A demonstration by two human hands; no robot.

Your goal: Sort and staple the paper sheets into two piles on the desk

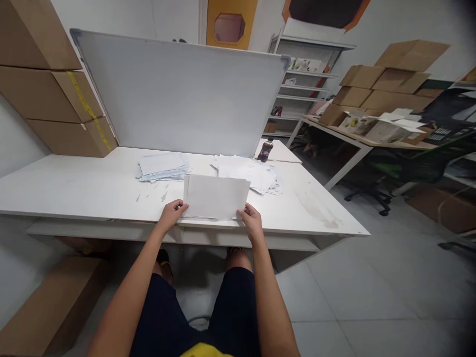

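Between my two hands I hold several white paper sheets (217, 197), tilted up at the front edge of the white table. My left hand (173, 213) pinches their left edge, and my right hand (250, 218) grips the lower right corner. The sheets are slightly uneven at the top and left. Behind them to the left lies a stack of paper (163, 166) with bluish edges. A looser, spread pile of white papers (245, 171) lies behind to the right, partly hidden by the held sheets.
A whiteboard (182, 94) stands across the back of the table (92, 191). A dark drink bottle (265, 150) is beside its right end. Cardboard boxes (55, 94) are stacked at the left. Another table with boxes (390, 94) and an office chair (401, 168) stand at the right.
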